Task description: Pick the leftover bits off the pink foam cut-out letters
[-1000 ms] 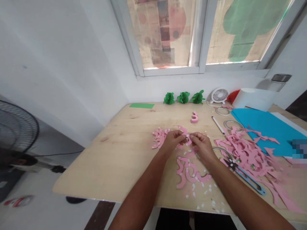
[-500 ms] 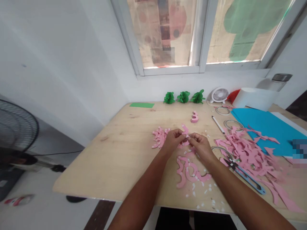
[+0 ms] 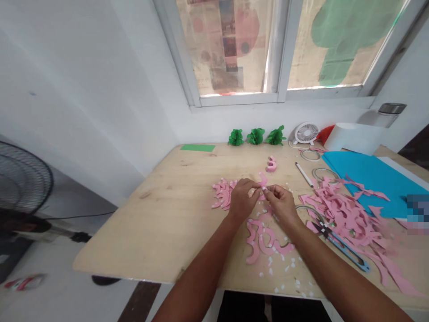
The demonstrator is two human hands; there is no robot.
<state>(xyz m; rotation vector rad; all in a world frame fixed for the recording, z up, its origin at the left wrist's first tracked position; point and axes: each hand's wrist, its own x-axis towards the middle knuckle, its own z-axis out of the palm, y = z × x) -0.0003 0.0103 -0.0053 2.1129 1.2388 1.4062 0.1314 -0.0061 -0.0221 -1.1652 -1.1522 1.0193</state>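
My left hand (image 3: pixel 241 197) and my right hand (image 3: pixel 280 202) meet over the middle of the wooden table (image 3: pixel 161 223). Both pinch one curved pink foam piece (image 3: pixel 262 180), whose tip sticks up between them. Left of my left hand lies a small heap of pink foam cut-outs (image 3: pixel 221 194). Near my wrists lie larger pink curved shapes (image 3: pixel 264 241) among white paper bits (image 3: pixel 284 268).
A pile of pink scraps (image 3: pixel 348 219) and scissors (image 3: pixel 338 243) lie right, by blue sheets (image 3: pixel 368 179). At the back stand three green paper tufts (image 3: pixel 256 136), a small white fan (image 3: pixel 305 133), a pink figure (image 3: pixel 271 164), a pen (image 3: pixel 304 174), a green card (image 3: pixel 197 147). A floor fan (image 3: pixel 23 183) stands left.
Both hands have shifted slightly and turned the pink piece, so its tip now points up and to the right.
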